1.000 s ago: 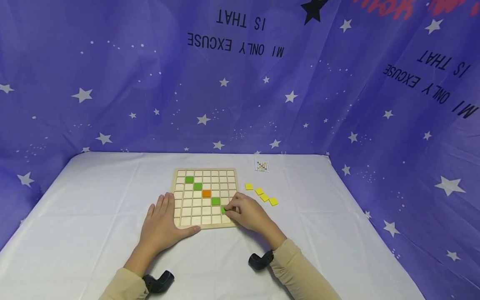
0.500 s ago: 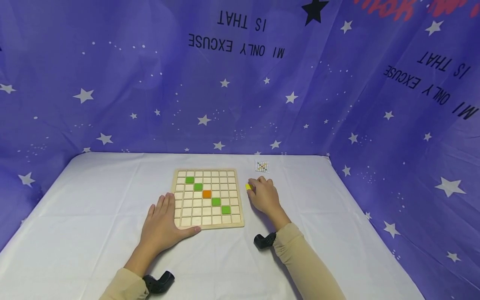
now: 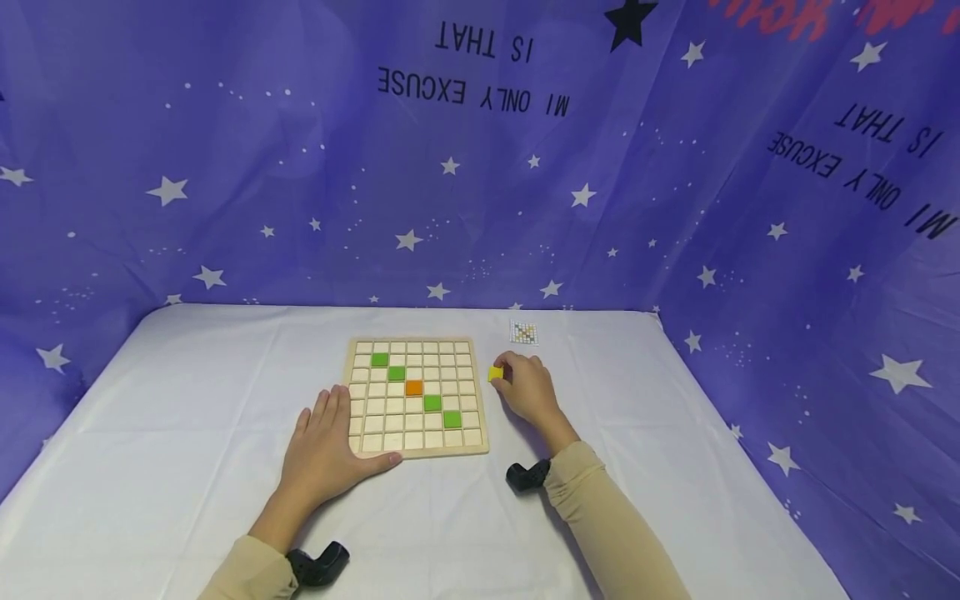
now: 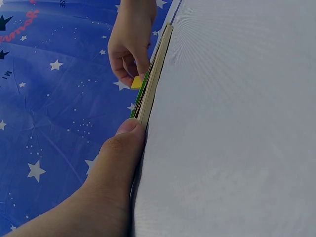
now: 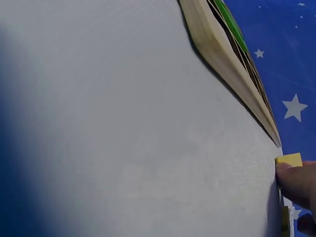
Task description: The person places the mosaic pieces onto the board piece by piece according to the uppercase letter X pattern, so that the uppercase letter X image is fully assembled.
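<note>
A wooden grid board point(image 3: 446, 454) lies on the table, with several green tiles point(image 3: 432, 403) and one orange tile point(image 3: 414, 387) set diagonally in its squares. My left hand point(image 3: 322, 450) rests against the board's near left corner, fingers straight along the left side and thumb on the front edge. Right of the board, my right hand point(image 3: 529, 390) pinches a yellow tile point(image 3: 496, 374) between thumb and fingers. The right wrist view shows that yellow tile point(image 5: 290, 159) tipped up at the thumb. The other yellow tiles are hidden behind the right hand in the head view.
A small printed grid card point(image 3: 523, 332) lies beyond the right hand. White cloth point(image 3: 187, 433) covers the table, and a purple star-printed curtain point(image 3: 315, 192) hangs behind it and to the right. Each wrist wears a black device point(image 3: 318, 564).
My right hand has left a green tile on the board, moved right to the yellow tiles, and now pinches one, shifted slightly left. The left hand stays in place.
</note>
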A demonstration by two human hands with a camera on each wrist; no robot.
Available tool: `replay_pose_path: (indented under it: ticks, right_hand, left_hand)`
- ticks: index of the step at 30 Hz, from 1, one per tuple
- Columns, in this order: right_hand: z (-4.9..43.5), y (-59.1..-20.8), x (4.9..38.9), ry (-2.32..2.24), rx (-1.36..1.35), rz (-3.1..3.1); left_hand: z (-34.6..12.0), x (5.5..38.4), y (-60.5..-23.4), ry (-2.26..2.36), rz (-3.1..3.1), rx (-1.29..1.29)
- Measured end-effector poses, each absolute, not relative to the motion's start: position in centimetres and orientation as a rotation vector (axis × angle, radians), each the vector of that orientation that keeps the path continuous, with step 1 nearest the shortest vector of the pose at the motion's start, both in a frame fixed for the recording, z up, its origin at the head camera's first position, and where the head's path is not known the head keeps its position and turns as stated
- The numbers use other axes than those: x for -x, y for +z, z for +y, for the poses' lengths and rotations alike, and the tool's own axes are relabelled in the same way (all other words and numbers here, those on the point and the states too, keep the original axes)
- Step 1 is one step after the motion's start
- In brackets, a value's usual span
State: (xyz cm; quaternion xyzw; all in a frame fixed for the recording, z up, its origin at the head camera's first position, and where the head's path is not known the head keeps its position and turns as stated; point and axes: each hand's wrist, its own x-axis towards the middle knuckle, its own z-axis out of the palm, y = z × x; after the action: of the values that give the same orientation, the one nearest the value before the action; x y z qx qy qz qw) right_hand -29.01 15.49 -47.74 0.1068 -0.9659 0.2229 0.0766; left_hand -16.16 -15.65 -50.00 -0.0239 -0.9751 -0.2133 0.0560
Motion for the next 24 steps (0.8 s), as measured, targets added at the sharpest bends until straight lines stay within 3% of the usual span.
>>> replay_pose_path:
  ticks: [11, 24]
  right_hand:
    - [13.3, -47.9, 29.9, 1.062, -0.363, -2.798]
    - [9.1, -47.2, 30.7, 0.915, -0.498, -2.878]
  left_hand:
    - [-15.8, 16.1, -50.0, -0.653, -2.969, 0.066]
    - [-15.7, 16.2, -50.2, -0.652, -2.958, 0.068]
